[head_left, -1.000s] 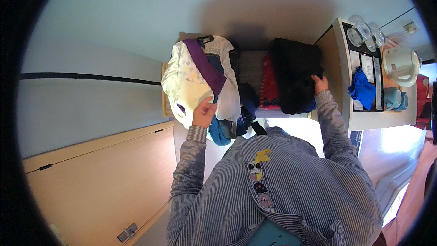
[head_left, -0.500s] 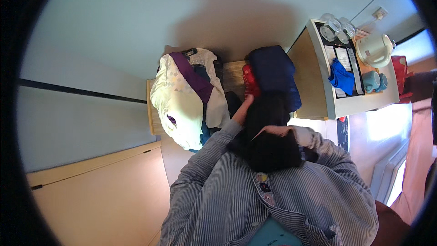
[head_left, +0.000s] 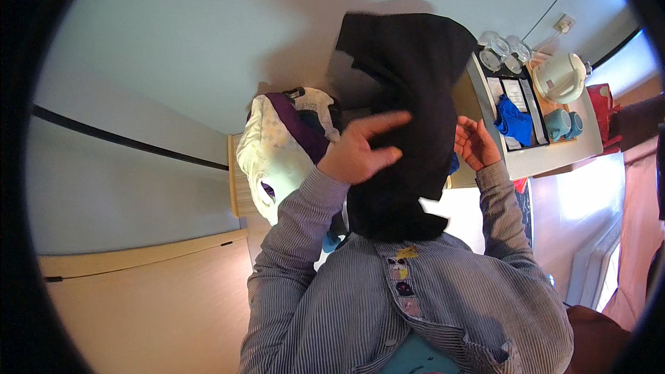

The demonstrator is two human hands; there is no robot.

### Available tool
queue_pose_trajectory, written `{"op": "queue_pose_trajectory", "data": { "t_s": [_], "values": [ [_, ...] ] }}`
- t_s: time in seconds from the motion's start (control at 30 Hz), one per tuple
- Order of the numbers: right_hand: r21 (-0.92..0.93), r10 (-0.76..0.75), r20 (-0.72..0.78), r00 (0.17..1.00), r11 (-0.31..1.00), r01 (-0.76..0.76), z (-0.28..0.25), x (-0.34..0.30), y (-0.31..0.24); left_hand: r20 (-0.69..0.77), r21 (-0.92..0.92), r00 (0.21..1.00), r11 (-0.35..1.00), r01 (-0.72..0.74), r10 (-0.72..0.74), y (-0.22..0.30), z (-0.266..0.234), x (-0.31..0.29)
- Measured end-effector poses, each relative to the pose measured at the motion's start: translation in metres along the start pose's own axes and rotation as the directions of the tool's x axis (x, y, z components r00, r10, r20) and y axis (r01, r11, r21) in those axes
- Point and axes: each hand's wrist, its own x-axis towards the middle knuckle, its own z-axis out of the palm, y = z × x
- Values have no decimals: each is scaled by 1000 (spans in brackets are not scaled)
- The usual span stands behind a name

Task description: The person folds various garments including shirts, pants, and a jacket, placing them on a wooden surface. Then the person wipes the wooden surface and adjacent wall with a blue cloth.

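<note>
A large black garment [head_left: 415, 97] stretches up from my chest toward the wall, its far end raised and wide; its exact kind cannot be told. My left hand [head_left: 360, 149] is at the garment's left edge, thumb and fingers apart and pointing across it, slightly blurred. At its right side my right hand [head_left: 476, 144] shows its palm, with loosely bent fingers beside the cloth. Neither hand visibly grips it. To the left lies a pile with a white and purple garment [head_left: 277, 142]. Most of the dark blue item behind the black cloth is hidden.
The pile rests on a wooden bench [head_left: 239, 173] against the wall. At right, a cabinet [head_left: 568, 156] bears a white kettle [head_left: 560, 77], blue-grey mugs [head_left: 557, 125], glasses [head_left: 493, 54] and a blue cloth [head_left: 512, 122]. A pale wooden panel [head_left: 152, 298] is at lower left.
The black garment, bunched near my chest before, is now spread out and raised toward the wall. My left hand has come up and nearer; my right hand has moved outward to the right.
</note>
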Motion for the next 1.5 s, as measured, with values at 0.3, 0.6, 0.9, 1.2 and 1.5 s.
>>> {"op": "queue_pose_trajectory", "data": {
  "t_s": [0.3,0.6,0.9,1.2,1.5],
  "values": [
    [-21,18,-242,970,1000,-24,39,38,62,271,91,944,981,169,-188,-8,22,-69],
    [-125,-9,-95,995,992,-3,129,73,38,-327,-176,887,943,281,-326,27,-33,-163],
    [-267,-214,232,949,924,274,212,112,69,-806,69,591,996,52,25,49,-77,-217],
    [-659,53,-469,881,643,-390,33,200,184,-766,496,642,604,623,-33,-113,-116,-205],
    [-698,-217,-708,672,75,-712,-140,44,174,-732,566,681,550,615,-9,-173,-92,-202]
  ]
}}
